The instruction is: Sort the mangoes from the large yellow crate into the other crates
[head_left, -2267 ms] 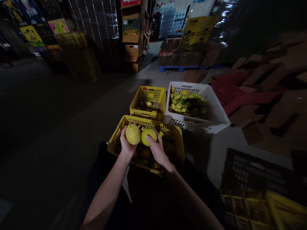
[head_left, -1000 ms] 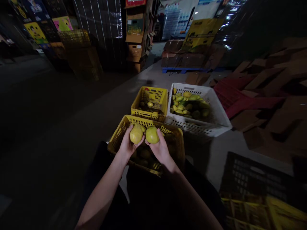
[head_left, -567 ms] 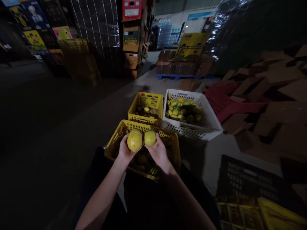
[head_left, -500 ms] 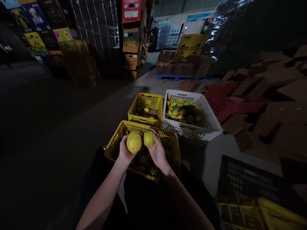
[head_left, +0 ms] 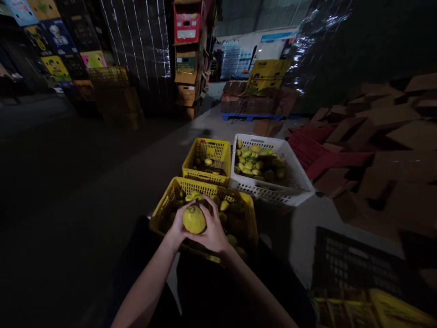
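Note:
Both my hands are wrapped round one yellow papaya (head_left: 194,219), its stem end turned up toward me. My left hand (head_left: 177,228) grips it from the left side, and my right hand (head_left: 214,230) closes on it from the right, thumb and fingers curved round it. They are above the near yellow crate (head_left: 164,200), in which several more yellow and green papayas (head_left: 224,205) lie. Some of that fruit is hidden by my hands and in shadow.
Behind the near crate stands a smaller yellow crate (head_left: 223,157) with a few fruits. Right of it is a white crate (head_left: 297,184) holding many green-yellow fruits. Flattened cardboard (head_left: 385,182) and a red crate (head_left: 312,152) lie farther right; a black crate (head_left: 355,259) sits near right.
The second, greener fruit has left my right hand, and that hand has joined my left on the yellow papaya. Both hands are slightly lower in view.

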Available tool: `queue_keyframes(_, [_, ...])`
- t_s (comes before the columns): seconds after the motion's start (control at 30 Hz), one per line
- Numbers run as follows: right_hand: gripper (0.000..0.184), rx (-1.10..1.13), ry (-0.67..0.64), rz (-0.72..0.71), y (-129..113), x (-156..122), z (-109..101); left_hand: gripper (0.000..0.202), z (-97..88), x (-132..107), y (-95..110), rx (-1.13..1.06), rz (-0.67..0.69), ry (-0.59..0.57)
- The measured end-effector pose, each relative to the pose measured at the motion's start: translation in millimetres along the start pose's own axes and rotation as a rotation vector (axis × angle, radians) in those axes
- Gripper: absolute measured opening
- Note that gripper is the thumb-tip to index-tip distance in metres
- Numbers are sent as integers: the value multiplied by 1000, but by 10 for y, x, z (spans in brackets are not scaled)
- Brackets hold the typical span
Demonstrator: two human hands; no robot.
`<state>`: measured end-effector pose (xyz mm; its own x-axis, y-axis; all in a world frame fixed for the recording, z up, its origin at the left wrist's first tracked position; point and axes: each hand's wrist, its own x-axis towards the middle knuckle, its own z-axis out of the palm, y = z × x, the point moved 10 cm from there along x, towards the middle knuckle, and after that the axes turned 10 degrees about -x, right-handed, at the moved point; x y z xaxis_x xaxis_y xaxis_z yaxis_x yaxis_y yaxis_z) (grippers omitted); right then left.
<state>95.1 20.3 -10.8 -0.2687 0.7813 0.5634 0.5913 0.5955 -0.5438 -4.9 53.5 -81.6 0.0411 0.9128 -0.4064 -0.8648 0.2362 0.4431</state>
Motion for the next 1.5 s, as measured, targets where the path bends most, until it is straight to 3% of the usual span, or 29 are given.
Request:
queue_keyframes(0.1, [73, -131, 75, -40, -21, -36, -50, 14, 55, -38, 42, 95, -32, -21])
queue_keyframes(0.23, [55, -192, 89, -123, -68, -92, -54, 28, 250, -123, 74, 149, -20, -186])
queue_keyframes(0.33, [54, -184, 136, -83, -37, -80, -168, 37, 276, -151, 292, 197, 190, -183])
queue_keyframes(0.43, [60, -175, 301, 49, 66, -26, -466, 53, 269, -225, 587, 277, 450, -123])
queue_keyframes(0.57, [60, -208, 434, 174, 214, 40, -741, 63, 385, -367, 735, 442, 598, -185])
queue_keyframes(0.87, [56, -144, 361, 185, 308, 84, -613, 67, 471, -363, 679, 710, 677, -341])
queue_keyframes(1.0, [60, 25, 352, 258, 338, 126, -658, 63, 450, -336, 711, 676, 612, -330])
queue_keyframes(1.17, [72, 526, 232, 494, 515, 122, -457, 48, 283, -290, 647, 335, 361, -213])
queue_keyframes(1.33, [49, 891, 178, 655, 505, 61, -297, 26, 189, -226, 531, 204, 153, -128])
queue_keyframes(1.5, [39, 1060, 99, 681, 470, 84, -231, 29, 122, -160, 480, 174, 116, -78])
